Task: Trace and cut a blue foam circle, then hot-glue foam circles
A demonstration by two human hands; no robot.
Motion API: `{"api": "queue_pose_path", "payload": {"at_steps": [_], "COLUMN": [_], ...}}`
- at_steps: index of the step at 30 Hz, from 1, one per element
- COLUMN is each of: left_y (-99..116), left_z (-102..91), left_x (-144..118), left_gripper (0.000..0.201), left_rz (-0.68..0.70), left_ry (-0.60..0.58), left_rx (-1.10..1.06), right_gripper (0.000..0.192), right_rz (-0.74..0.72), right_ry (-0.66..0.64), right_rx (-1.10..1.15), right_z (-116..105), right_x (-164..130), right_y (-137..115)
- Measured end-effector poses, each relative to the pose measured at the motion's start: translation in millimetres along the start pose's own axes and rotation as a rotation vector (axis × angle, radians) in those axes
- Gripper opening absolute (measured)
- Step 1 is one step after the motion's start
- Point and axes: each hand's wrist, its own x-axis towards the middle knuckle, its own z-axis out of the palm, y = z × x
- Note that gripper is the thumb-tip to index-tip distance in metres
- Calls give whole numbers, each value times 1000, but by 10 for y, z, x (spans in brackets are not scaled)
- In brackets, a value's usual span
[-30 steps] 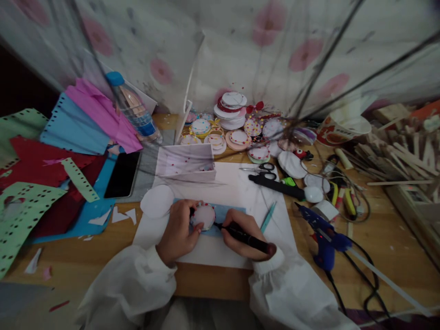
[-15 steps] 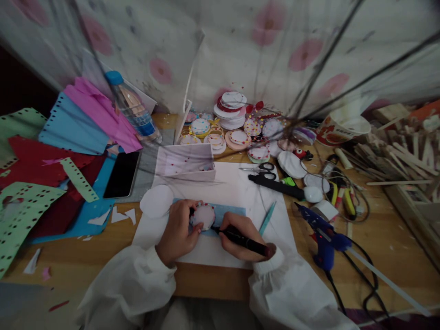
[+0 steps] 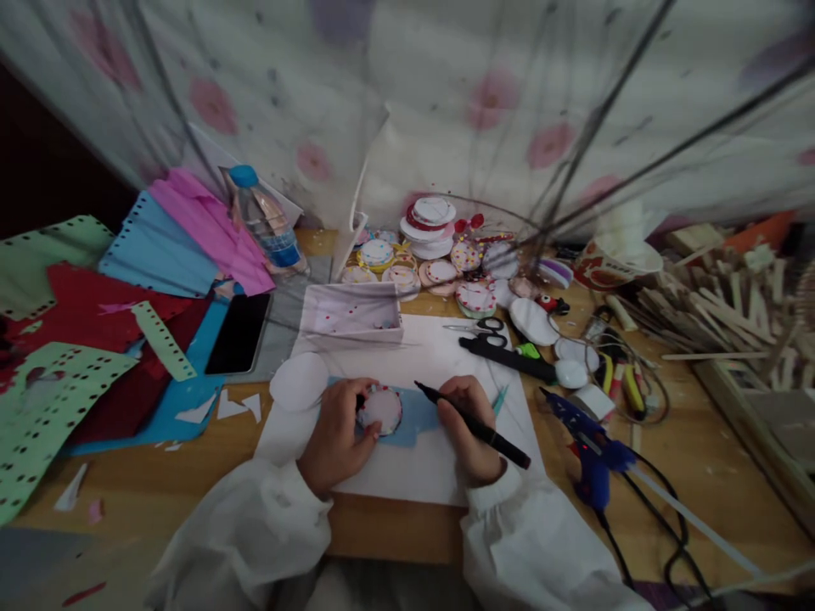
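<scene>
My left hand grips a small round white disc by its left edge, the thumb on its face; red dots run round its rim. Under the disc lies a piece of blue paper on a large white sheet. In my right hand is a black marker, its tip bare and pointing up and left, raised apart from the disc. A teal pen lies partly hidden behind my right hand. A plain white paper circle rests left of my left hand.
A pale box with small beads stands ahead, with decorated discs behind. Scissors and a blue glue gun with its cord lie right. Left are coloured papers, a phone and a bottle.
My right hand has drawn the marker away from the disc's lower right edge, up and to the right. My left hand still holds the disc. The view has shifted slightly.
</scene>
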Motion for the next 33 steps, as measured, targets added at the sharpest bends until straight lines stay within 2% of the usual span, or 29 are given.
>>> {"api": "queue_pose_path", "payload": {"at_steps": [5,8,16,20,23,26,29,33], "left_y": [-53,-100,-172,-180,-170,-60,190,543], "left_z": [-73,-144,-148,-172,-269,-397,-456,-316], "left_x": [3,-7,-91,-124,-198,-317,-403,-377], "left_gripper": [52,45,27,26,22,20,20,18], "left_rz": [35,60,186,149,97,51,55,163], "left_ry": [-66,-110,-65,-50,-3,107,190,114], "left_rx": [-38,-79,-39,-43,-51,-46,-6,94], "right_gripper": [16,18,22,22,22,21,19,17], "right_rz": [150,194,239,219,181,138,81,13], "right_ry": [48,104,179,245,292,329,332,320], "right_rx": [-257,-352,-327,-256,-263,-239,-178,-113], "right_z": [132,199,236,170,87,10,-28,-1], "right_x": [-151,-326,-678,-727,-709,-636,-499,-297], "right_y": [-35,-26,-47,-50,-110,-188,-247,-316]}}
